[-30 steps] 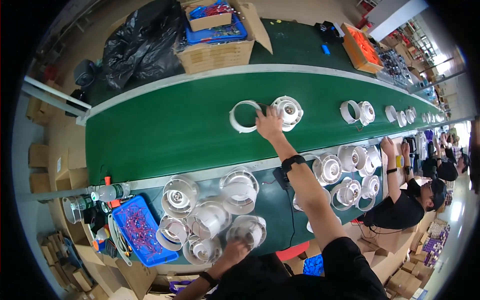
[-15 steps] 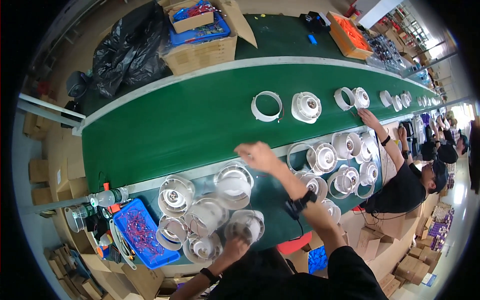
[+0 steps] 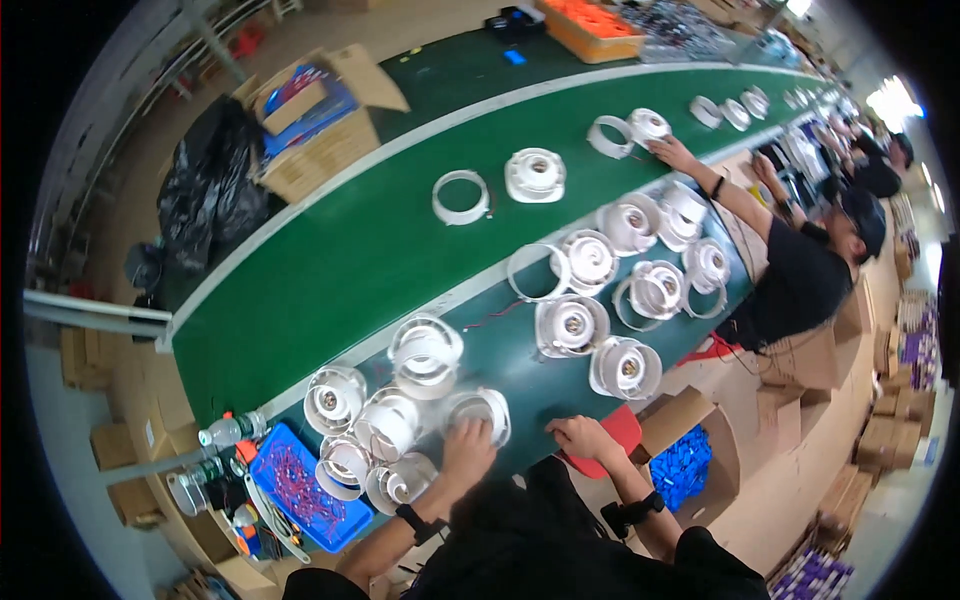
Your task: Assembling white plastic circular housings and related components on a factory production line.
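Note:
My left hand [image 3: 469, 456] is closed over the near rim of a white round lamp housing [image 3: 487, 408], blurred by motion. My right hand [image 3: 584, 439] is at the bench's front edge with its fingers curled; whether anything small is in them is hidden. Left of my left hand stand several white housings fitted with clear-white rings, among them one housing [image 3: 335, 400] with a metallic centre and one ringed housing [image 3: 425, 355]. Ahead of my right hand lie another housing [image 3: 626, 368] and a thin red-black wire [image 3: 492, 318].
A green conveyor belt [image 3: 330, 275] runs behind the bench, carrying a white ring [image 3: 461, 197] and a housing [image 3: 535, 175]. At left are a blue tray [image 3: 345, 530] of wires and a bottle [image 3: 232, 430]. A co-worker's hand [image 3: 672, 152] reaches onto the belt at right.
My right hand has drawn back from the belt's edge to the bench's front edge. My left hand remains at the same housing. The whole view has turned toward the right.

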### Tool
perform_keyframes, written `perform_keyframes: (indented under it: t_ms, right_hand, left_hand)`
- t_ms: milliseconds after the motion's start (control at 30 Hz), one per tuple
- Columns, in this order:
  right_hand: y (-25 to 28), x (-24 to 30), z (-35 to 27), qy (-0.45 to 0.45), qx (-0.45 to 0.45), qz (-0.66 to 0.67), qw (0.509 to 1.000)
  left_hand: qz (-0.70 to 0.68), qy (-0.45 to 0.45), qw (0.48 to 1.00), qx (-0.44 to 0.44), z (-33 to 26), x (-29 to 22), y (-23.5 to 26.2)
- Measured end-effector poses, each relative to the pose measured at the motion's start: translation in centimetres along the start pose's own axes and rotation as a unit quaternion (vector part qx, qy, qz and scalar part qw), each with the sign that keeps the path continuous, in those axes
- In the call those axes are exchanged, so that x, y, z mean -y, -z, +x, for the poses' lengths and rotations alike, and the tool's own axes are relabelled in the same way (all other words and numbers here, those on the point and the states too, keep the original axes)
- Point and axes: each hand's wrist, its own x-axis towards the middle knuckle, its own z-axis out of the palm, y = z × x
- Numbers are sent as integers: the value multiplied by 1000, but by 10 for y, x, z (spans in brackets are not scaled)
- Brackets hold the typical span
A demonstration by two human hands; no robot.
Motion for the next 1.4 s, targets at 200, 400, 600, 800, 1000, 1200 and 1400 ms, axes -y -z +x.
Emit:
perform_keyframes:
  t_ms: [200,400,600,800,1000,1200,1400]
  right_hand:
    - [-16,-40,-75,-128,1,-14,992]
    - [-71,-102,-141,-124,-118,66,983]
    - [-101,-137,-147,-57,-154,161,973]
    - [-70,-152,-58,12,-294,263,919]
    - [-29,-114,-2,-194,-329,212,900]
    - [-9,-138,-10,-175,-404,177,880]
    - [-30,-171,-57,-123,-343,189,912]
  left_hand:
    - [101,-94,990,-34,13,10,-17]
    - [171,-66,983,2,-20,7,-18]
    - [207,-16,978,20,-53,4,-34]
    - [174,29,984,-3,-46,-34,-21]
    - [144,46,982,-115,-60,-70,-12]
    - [2,-18,988,-156,-73,-91,-20]
    - [-192,6,977,94,-67,-83,-59]
